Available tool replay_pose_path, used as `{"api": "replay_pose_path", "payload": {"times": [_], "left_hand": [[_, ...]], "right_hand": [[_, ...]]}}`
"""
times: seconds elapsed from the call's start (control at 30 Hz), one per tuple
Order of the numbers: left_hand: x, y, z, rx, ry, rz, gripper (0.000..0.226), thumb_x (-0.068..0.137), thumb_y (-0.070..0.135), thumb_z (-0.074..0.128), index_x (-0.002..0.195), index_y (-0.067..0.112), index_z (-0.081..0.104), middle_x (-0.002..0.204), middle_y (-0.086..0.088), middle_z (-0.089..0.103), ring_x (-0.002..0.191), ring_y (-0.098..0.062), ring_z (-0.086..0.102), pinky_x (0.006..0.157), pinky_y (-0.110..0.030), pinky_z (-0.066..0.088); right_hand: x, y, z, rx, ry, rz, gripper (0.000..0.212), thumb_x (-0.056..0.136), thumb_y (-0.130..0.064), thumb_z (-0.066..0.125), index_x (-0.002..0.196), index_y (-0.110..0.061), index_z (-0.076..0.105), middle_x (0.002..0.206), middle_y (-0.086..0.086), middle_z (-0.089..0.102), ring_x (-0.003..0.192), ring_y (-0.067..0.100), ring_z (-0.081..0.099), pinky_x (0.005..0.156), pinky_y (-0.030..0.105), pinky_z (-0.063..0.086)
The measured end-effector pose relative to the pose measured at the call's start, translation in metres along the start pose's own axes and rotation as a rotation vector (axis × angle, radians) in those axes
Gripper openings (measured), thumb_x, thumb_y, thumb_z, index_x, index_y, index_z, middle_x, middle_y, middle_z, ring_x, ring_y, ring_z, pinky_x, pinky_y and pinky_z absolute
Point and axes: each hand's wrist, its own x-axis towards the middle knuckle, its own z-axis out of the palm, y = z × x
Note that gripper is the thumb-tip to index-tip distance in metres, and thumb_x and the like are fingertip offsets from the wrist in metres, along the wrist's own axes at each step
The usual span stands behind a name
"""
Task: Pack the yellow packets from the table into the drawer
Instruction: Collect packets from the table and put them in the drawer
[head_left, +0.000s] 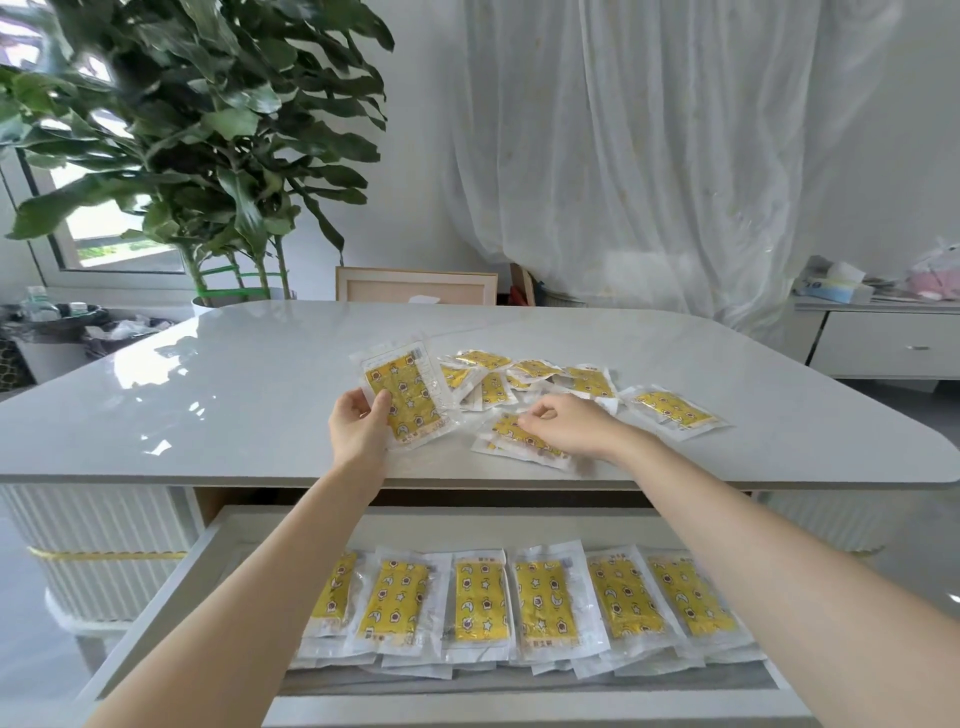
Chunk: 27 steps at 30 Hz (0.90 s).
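My left hand (359, 427) grips a small stack of yellow packets (406, 396) by its lower left corner, tilted up off the table (218, 374). My right hand (566, 423) has its fingers curled on another yellow packet (514, 439) lying near the table's front edge. Several more yellow packets (524, 375) lie scattered behind it, and one (672, 409) sits apart to the right. Below the table edge, the open drawer (519, 525) holds a row of several stacked packets (480, 603).
A large potted plant (218, 156) stands behind the table's far left corner. A framed board (415, 285) leans at the far edge. White curtains hang behind. A white sideboard (883, 343) with clutter stands at the right. Bins sit at the far left.
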Motion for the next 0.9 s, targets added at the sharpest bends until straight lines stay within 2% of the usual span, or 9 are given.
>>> {"api": "replay_pose_path", "payload": {"times": [0.07, 0.17, 0.23, 0.37, 0.57, 0.67, 0.77, 0.83, 0.9], "left_hand": [[-0.001, 0.000, -0.001, -0.004, -0.013, -0.004, 0.013, 0.094, 0.015, 0.056, 0.105, 0.009, 0.054, 0.096, -0.004, 0.059, 0.094, -0.020, 0.059, 0.095, -0.041, 0.050], [-0.002, 0.002, -0.002, -0.007, -0.024, 0.001, 0.017, 0.094, 0.015, 0.056, 0.109, 0.007, 0.055, 0.098, -0.004, 0.059, 0.094, -0.020, 0.059, 0.095, -0.041, 0.051], [-0.004, 0.003, -0.003, -0.013, -0.029, -0.001, 0.023, 0.094, 0.015, 0.056, 0.114, 0.004, 0.054, 0.104, -0.007, 0.059, 0.097, -0.020, 0.059, 0.095, -0.041, 0.051], [-0.007, 0.005, -0.002, -0.011, -0.035, -0.012, 0.024, 0.094, 0.014, 0.056, 0.115, 0.004, 0.054, 0.105, -0.009, 0.058, 0.098, -0.021, 0.060, 0.096, -0.043, 0.050], [-0.014, 0.009, -0.004, 0.021, -0.049, -0.011, 0.018, 0.094, 0.015, 0.057, 0.109, 0.007, 0.055, 0.105, -0.009, 0.061, 0.096, -0.022, 0.061, 0.092, -0.039, 0.052], [-0.018, 0.010, -0.005, 0.040, -0.057, -0.013, 0.023, 0.095, 0.016, 0.055, 0.114, 0.004, 0.055, 0.101, -0.007, 0.060, 0.085, -0.018, 0.059, 0.070, -0.025, 0.050], [-0.021, 0.014, -0.007, 0.060, -0.086, -0.047, 0.020, 0.095, 0.017, 0.055, 0.112, 0.006, 0.055, 0.092, -0.002, 0.059, 0.070, -0.011, 0.056, 0.048, -0.014, 0.044], [-0.025, 0.018, -0.009, 0.083, -0.101, -0.077, 0.023, 0.095, 0.018, 0.055, 0.114, 0.005, 0.055, 0.092, -0.002, 0.060, 0.068, -0.011, 0.055, 0.049, -0.017, 0.041], [-0.030, 0.023, -0.013, 0.091, -0.119, -0.100, 0.025, 0.094, 0.018, 0.056, 0.115, 0.004, 0.055, 0.101, -0.008, 0.063, 0.079, -0.018, 0.060, 0.060, -0.025, 0.048]], "right_hand": [[0.006, 0.006, 0.004, -0.025, -0.029, 0.048, 0.033, 0.085, -0.044, 0.063, 0.112, -0.028, 0.051, 0.109, -0.002, 0.059, 0.111, 0.018, 0.053, 0.089, 0.031, 0.041], [0.013, 0.006, 0.004, -0.050, -0.077, 0.148, 0.071, 0.074, -0.053, 0.071, 0.132, -0.029, 0.039, 0.138, 0.003, 0.045, 0.129, 0.023, 0.039, 0.105, 0.039, 0.037], [0.015, 0.003, 0.003, -0.033, -0.082, 0.173, 0.089, 0.069, -0.053, 0.076, 0.142, -0.024, 0.034, 0.146, 0.000, 0.040, 0.132, 0.023, 0.039, 0.108, 0.040, 0.036], [0.014, -0.005, 0.001, -0.046, -0.083, 0.185, 0.090, 0.068, -0.043, 0.083, 0.139, -0.011, 0.039, 0.138, 0.004, 0.047, 0.124, 0.023, 0.047, 0.096, 0.033, 0.042], [0.011, -0.017, -0.005, -0.047, -0.108, 0.233, 0.088, 0.062, -0.039, 0.088, 0.130, -0.005, 0.044, 0.115, 0.004, 0.053, 0.101, 0.022, 0.053, 0.084, 0.032, 0.049], [0.007, -0.021, -0.005, -0.052, -0.106, 0.247, 0.087, 0.064, -0.038, 0.087, 0.131, -0.005, 0.043, 0.110, 0.004, 0.050, 0.098, 0.022, 0.052, 0.084, 0.032, 0.047], [0.002, -0.024, -0.004, -0.076, -0.110, 0.253, 0.086, 0.065, -0.040, 0.086, 0.130, -0.006, 0.043, 0.117, 0.006, 0.053, 0.099, 0.021, 0.051, 0.087, 0.033, 0.047], [-0.002, -0.026, -0.002, -0.131, -0.082, 0.235, 0.074, 0.063, -0.043, 0.086, 0.117, -0.010, 0.047, 0.120, 0.005, 0.057, 0.100, 0.020, 0.054, 0.092, 0.033, 0.048], [-0.007, -0.026, -0.002, -0.170, -0.018, 0.210, 0.074, 0.062, -0.045, 0.086, 0.115, -0.012, 0.048, 0.115, 0.004, 0.058, 0.102, 0.020, 0.057, 0.090, 0.032, 0.049]]}}
